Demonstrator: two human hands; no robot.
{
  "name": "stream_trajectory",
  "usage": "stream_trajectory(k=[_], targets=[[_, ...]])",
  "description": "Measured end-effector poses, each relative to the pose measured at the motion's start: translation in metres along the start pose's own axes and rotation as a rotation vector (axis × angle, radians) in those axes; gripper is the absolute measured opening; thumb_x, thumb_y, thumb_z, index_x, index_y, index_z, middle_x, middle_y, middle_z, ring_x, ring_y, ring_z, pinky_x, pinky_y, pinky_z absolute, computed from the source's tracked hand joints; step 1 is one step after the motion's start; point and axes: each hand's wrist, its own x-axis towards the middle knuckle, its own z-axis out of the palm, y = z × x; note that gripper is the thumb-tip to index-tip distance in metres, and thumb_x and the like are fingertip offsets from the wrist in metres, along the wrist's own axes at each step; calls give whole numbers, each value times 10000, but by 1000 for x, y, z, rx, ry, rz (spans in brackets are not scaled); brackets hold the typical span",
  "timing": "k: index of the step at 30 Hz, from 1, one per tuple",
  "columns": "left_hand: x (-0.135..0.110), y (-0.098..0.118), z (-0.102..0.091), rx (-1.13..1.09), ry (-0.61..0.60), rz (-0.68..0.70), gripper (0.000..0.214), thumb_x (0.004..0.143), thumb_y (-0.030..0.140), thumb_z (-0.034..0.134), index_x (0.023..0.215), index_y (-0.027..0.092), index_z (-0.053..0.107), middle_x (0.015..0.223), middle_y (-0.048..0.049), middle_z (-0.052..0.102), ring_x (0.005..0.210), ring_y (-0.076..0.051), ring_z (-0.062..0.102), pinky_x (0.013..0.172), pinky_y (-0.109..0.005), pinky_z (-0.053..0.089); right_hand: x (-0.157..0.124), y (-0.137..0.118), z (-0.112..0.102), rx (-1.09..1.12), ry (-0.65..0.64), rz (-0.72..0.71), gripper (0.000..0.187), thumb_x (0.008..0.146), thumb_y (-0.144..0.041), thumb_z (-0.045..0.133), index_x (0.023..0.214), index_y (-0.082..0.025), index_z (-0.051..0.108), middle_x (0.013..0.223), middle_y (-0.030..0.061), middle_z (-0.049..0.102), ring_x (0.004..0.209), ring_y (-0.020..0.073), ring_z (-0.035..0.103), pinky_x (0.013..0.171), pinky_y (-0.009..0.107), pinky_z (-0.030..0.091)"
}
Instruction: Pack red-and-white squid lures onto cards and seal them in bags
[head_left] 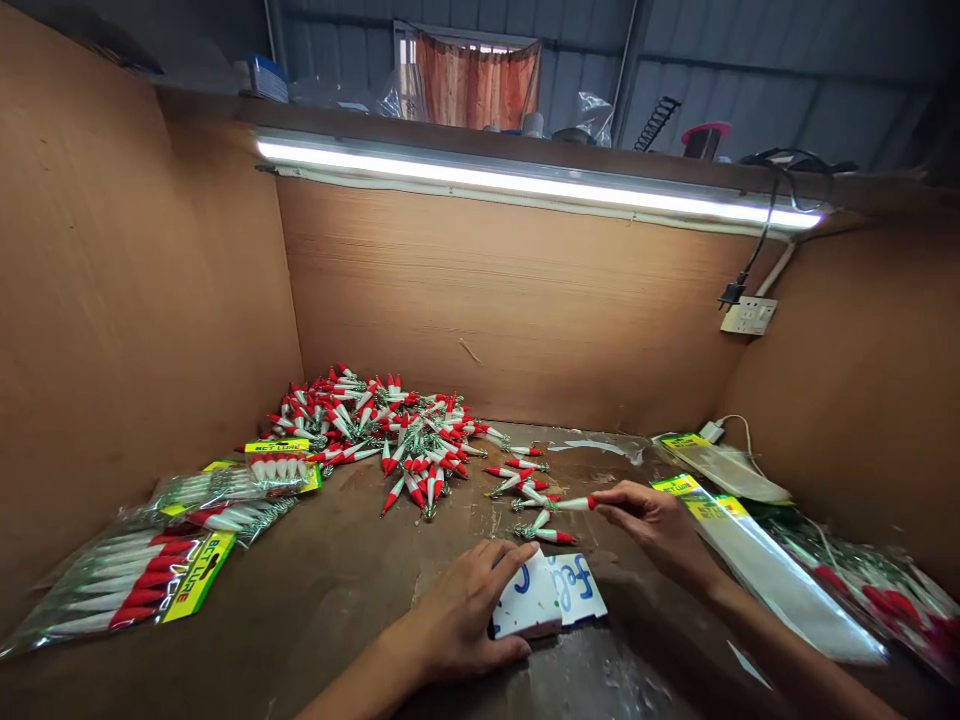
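Observation:
Between the thumb and fingers of my right hand is the red tip of a red-and-white squid jig, its hooked end pointing left. My left hand lies around the left side of a small white block with blue handwriting, thumb at its near edge and fingers over the top. A flat white card piece with blue lettering extends from the block's right side. Several loose jigs lie just beyond the block, near my right hand.
A large pile of jigs sits against the back panel. Filled lure packs lie at left. Clear bags with yellow-green headers are at right, beside more bagged jigs. A plug hangs near the wall socket.

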Motion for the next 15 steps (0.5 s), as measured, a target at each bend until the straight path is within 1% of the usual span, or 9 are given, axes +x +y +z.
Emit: stream_trajectory(k=[2,3,5,7,10,13,15], targets=[[1,0,0,-33,12,-1,1000,680,338,803,1503,346,236,1392,-75,472,1233,-299,474,1064,-452,398,-18,4,-7,99,-142,170,266,872,-424,653,990,-212,762,862,45,734,762,186,655,667,268,494],[2,1,0,-50,20,4,992,688,321,794,1504,344,231,1400,-74,464,1247,-296,465,1073,-451,389,-26,7,-9,142,-192,229,291,850,-439,669,981,-199,767,836,46,737,733,182,651,649,263,492],[4,2,-1,-75,33,17,969,703,292,776,1501,341,229,1408,-68,456,1263,-287,456,1086,-447,375,-39,14,-7,203,-239,290,317,820,-448,689,971,-182,773,813,48,741,704,175,644,634,259,489],[5,3,-1,-84,29,17,948,715,283,764,1500,336,234,1405,-64,460,1258,-283,462,1083,-447,375,-48,19,-2,217,-236,302,307,808,-436,696,960,-182,778,829,49,749,721,180,650,655,265,495],[6,5,-2,-80,16,12,941,721,292,767,1500,327,239,1406,-66,467,1248,-287,470,1075,-452,381,-53,17,4,201,-207,297,277,813,-411,683,952,-190,778,874,56,761,784,209,673,710,291,512],[6,5,-1,-69,16,16,925,728,295,767,1497,327,253,1407,-62,471,1239,-283,475,1071,-443,386,-54,11,3,201,-239,263,252,839,-380,658,979,-205,773,962,60,765,877,235,690,792,317,520],[6,5,0,-61,16,15,913,736,293,763,1496,328,257,1401,-60,478,1232,-277,481,1063,-434,395,-55,7,2,196,-272,235,238,853,-364,651,1004,-225,771,996,51,764,904,238,695,825,322,517]])
